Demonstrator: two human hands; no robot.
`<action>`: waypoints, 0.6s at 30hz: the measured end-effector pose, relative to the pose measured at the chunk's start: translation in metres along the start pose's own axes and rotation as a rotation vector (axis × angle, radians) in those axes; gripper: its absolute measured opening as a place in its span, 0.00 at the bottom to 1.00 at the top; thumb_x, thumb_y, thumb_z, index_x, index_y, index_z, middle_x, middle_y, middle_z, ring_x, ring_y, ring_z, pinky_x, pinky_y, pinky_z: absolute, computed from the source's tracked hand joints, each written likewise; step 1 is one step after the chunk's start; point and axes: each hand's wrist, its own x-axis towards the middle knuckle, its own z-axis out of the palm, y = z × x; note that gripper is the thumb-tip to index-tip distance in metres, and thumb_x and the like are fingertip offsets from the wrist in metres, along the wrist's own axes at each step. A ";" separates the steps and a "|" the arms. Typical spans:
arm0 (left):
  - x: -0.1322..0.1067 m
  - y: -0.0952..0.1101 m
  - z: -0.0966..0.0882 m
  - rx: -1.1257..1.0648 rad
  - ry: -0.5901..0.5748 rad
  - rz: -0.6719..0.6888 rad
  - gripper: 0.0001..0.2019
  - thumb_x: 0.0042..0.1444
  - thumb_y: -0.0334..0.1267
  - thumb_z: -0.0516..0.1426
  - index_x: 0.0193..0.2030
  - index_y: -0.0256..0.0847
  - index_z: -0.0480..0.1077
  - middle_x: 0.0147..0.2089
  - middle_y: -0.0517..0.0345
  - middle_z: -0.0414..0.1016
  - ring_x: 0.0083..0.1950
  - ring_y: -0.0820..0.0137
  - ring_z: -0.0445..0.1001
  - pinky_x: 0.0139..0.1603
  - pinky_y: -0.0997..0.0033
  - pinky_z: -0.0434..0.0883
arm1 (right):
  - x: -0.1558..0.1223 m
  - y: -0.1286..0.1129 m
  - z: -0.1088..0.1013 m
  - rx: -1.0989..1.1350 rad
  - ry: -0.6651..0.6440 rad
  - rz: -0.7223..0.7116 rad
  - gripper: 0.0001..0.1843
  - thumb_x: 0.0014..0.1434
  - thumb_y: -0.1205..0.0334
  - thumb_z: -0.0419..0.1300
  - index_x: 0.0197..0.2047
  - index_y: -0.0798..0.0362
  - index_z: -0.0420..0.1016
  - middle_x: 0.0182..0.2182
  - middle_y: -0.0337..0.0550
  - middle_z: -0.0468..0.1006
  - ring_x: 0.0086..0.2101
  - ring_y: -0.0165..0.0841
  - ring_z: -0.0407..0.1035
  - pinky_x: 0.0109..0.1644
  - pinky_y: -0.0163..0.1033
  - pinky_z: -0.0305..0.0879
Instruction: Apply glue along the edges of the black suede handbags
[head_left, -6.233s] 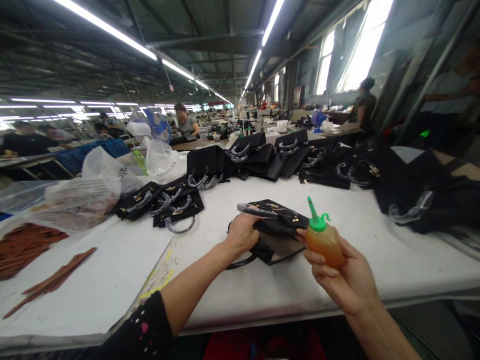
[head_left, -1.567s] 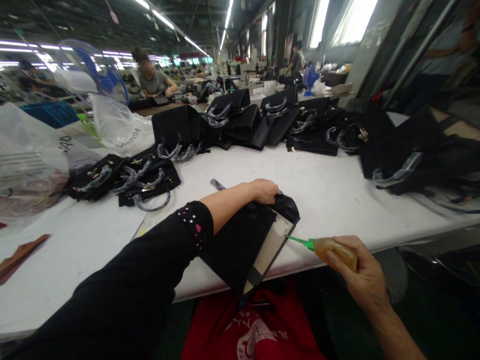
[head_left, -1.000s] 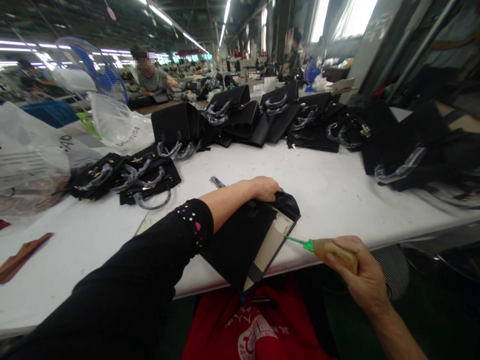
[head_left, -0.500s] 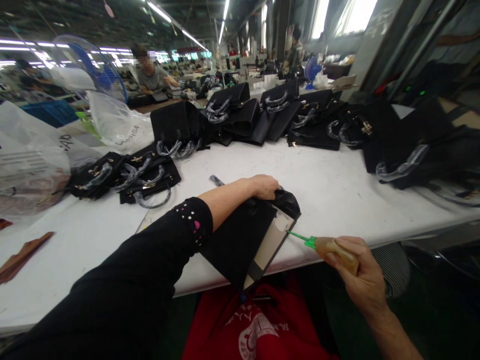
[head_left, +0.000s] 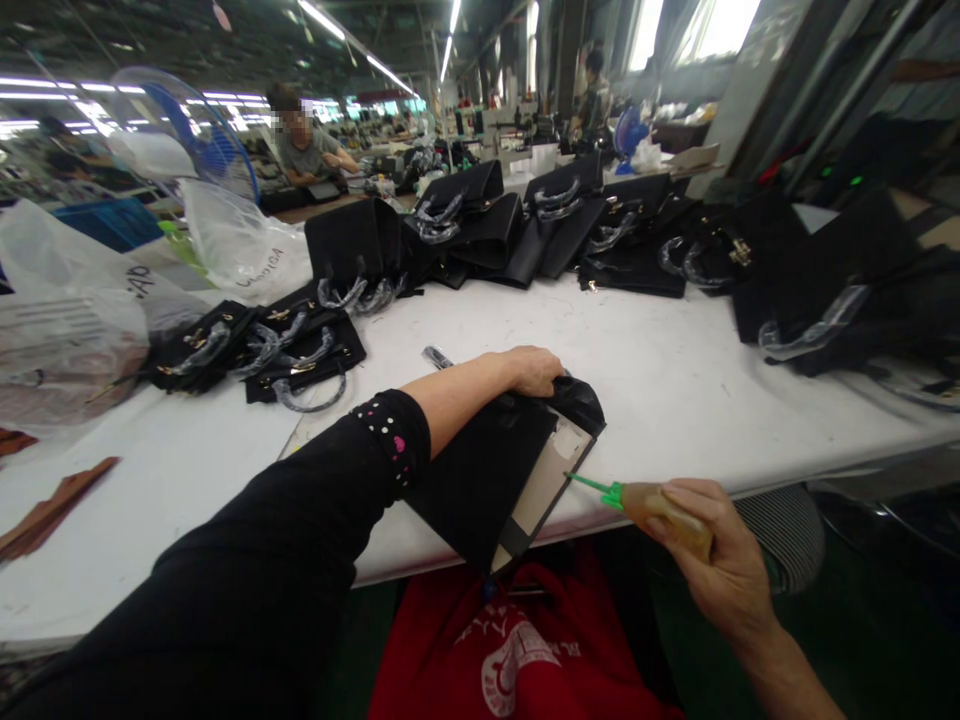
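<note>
Several bags crowd table; left forearm partly covers nearest bag.

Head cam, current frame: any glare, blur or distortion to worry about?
Head view: window blown out white, ceiling light a glaring streak; bags at right look soft and stretched, likely wide-angle distortion. Also head view: black bag at the left hand loses detail in its dark surface; squeeze bottle in the right hand reads fairly clearly.

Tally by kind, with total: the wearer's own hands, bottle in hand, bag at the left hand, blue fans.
Hands (left hand, right hand): 2
Squeeze bottle: 1
Black bag: 1
Blue fans: 2
Total: 6
</note>
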 end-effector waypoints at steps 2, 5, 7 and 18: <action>0.000 0.000 0.000 -0.003 -0.002 -0.003 0.20 0.56 0.38 0.55 0.54 0.44 0.77 0.51 0.46 0.81 0.49 0.59 0.79 0.46 0.68 0.72 | 0.001 0.001 0.000 -0.056 0.089 0.006 0.17 0.61 0.66 0.66 0.53 0.47 0.71 0.48 0.45 0.72 0.46 0.36 0.70 0.47 0.40 0.69; 0.001 0.000 -0.001 -0.011 -0.008 -0.006 0.20 0.55 0.38 0.56 0.55 0.45 0.77 0.51 0.47 0.81 0.49 0.60 0.79 0.45 0.69 0.72 | 0.001 -0.001 -0.001 -0.055 0.024 -0.004 0.16 0.62 0.65 0.65 0.53 0.47 0.71 0.47 0.45 0.72 0.45 0.35 0.71 0.46 0.40 0.71; 0.001 -0.001 -0.001 -0.017 -0.010 -0.007 0.20 0.55 0.38 0.56 0.54 0.45 0.77 0.51 0.47 0.81 0.49 0.59 0.79 0.46 0.69 0.72 | 0.000 -0.006 -0.001 -0.014 -0.072 -0.026 0.16 0.63 0.66 0.64 0.53 0.48 0.71 0.47 0.45 0.73 0.44 0.34 0.72 0.44 0.38 0.72; 0.000 0.002 -0.002 -0.023 -0.007 0.000 0.21 0.55 0.37 0.55 0.55 0.44 0.77 0.52 0.47 0.80 0.51 0.58 0.78 0.47 0.67 0.72 | -0.009 -0.016 -0.002 0.008 -0.133 -0.064 0.19 0.63 0.68 0.64 0.56 0.47 0.71 0.48 0.46 0.73 0.44 0.35 0.73 0.42 0.38 0.74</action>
